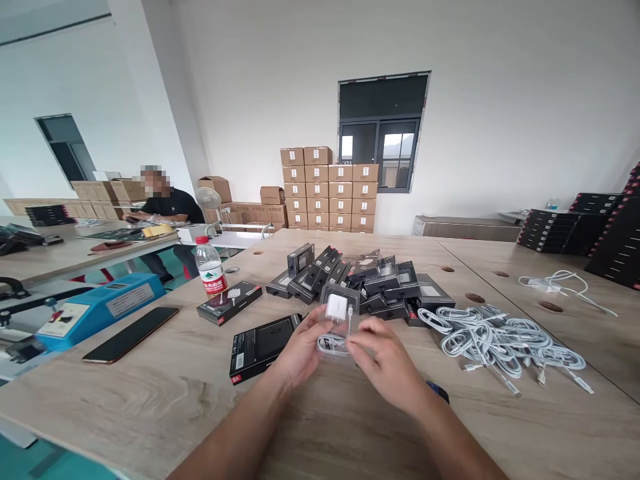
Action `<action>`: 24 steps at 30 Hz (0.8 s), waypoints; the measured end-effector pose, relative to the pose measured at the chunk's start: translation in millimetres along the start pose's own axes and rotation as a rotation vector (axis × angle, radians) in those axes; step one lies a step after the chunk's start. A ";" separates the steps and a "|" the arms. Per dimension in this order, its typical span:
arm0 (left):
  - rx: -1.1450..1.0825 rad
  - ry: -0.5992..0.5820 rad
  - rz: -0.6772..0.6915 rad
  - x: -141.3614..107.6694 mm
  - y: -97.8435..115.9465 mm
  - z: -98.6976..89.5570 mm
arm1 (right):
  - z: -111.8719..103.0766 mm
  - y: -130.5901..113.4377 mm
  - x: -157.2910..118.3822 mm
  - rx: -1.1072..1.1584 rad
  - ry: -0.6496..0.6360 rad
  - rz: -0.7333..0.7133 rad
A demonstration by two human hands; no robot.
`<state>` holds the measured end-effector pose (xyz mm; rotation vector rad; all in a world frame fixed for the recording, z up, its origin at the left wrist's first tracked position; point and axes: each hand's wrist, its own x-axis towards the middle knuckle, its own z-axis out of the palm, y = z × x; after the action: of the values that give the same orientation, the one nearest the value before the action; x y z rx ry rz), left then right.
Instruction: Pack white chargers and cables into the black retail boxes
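My left hand (305, 347) grips a clear plastic tray (356, 303) by its left side, tilted up above the table. In the tray sit a white charger plug (337, 308) and a coiled white charging cable (331, 343), one connector standing upright beside the plug. The fingers of my right hand (383, 357) are curled and pinched at the tray's lower right, on the cable; the exact contact is partly hidden by the fingertips. Just left of my hands lies a black box (263, 343) with a dark window.
Behind the tray is a pile of black boxes (385, 283). Bundled white cables (500, 340) lie to the right. At left are a water bottle (213, 267), another black box (230, 303), a phone (131, 335) and a blue machine (105, 307). A co-worker (170, 203) sits farther back.
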<state>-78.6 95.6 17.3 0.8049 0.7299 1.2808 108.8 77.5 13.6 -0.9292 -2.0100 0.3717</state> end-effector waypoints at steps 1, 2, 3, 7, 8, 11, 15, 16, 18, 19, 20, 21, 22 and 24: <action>0.007 -0.002 0.019 -0.7 -0.4 1.3 | 3.3 -3.7 -1.6 -0.060 -0.064 -0.019; 0.014 -0.009 0.031 -1.6 -0.9 2.6 | 7.2 -6.5 -2.9 -0.119 -0.104 -0.020; 0.020 -0.018 0.039 -2.7 -1.6 3.8 | 11.3 -8.3 -3.9 -0.171 -0.128 -0.004; 0.084 -0.123 0.072 -5.2 -4.2 6.2 | 23.6 -8.4 -4.9 -0.236 -0.162 0.101; 0.102 -0.150 0.081 -5.2 -4.7 6.2 | 25.0 -7.3 -4.5 -0.200 -0.155 0.130; 0.111 -0.187 0.082 -4.6 -6.2 4.5 | 26.4 -2.7 -2.3 -0.007 -0.096 0.221; 0.055 -0.193 0.069 -1.8 -8.7 1.0 | 27.5 5.3 1.0 0.307 -0.015 0.332; 0.032 -0.197 0.074 -0.9 -9.2 0.3 | 28.1 7.0 1.5 0.388 0.000 0.361; -0.021 -0.214 0.082 0.7 -9.9 -0.4 | 29.0 9.3 1.7 0.464 0.066 0.375; -0.044 -0.223 0.082 1.2 -10.1 -0.6 | 29.1 9.6 1.5 0.434 0.118 0.349; -0.061 -0.230 0.079 1.5 -10.2 -0.7 | 28.7 9.4 1.2 0.361 0.174 0.299; -0.070 -0.234 0.077 1.4 -10.2 -0.9 | 27.9 8.8 0.8 0.261 0.225 0.231; -0.072 -0.238 0.074 1.1 -10.2 -1.2 | 26.6 8.0 0.5 0.154 0.258 0.154; -0.072 -0.249 0.055 0.0 -10.4 -2.0 | 23.3 6.7 0.2 -0.008 0.251 0.010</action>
<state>-74.8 94.8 7.4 0.9121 0.4627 1.2220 93.0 84.2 -3.6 -0.9427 -1.7794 0.2396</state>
